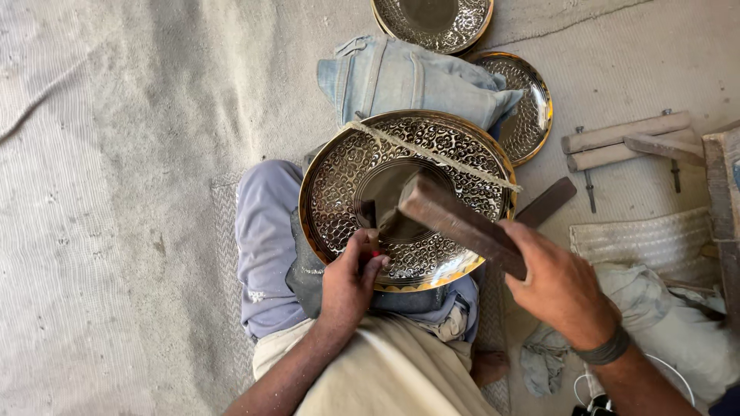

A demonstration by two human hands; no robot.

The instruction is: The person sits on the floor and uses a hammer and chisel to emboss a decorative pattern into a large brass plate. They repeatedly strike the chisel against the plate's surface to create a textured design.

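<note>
Chasing an embossed brass plate on the lap.
Left hand pinches a small punch (tip on metal); right hand grips a wooden mallet just above it.

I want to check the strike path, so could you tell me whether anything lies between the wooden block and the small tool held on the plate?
Nothing visible: the wooden block in the right hand hangs just above the small tool that the left hand holds on the plate.

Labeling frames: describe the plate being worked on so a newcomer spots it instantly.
Start at the seated person's lap in the middle of the floor. The worked plate rests there, a round embossed metal dish with a gold rim. Unlike the two other plates beyond the folded denim, it has a cord across it.
</note>
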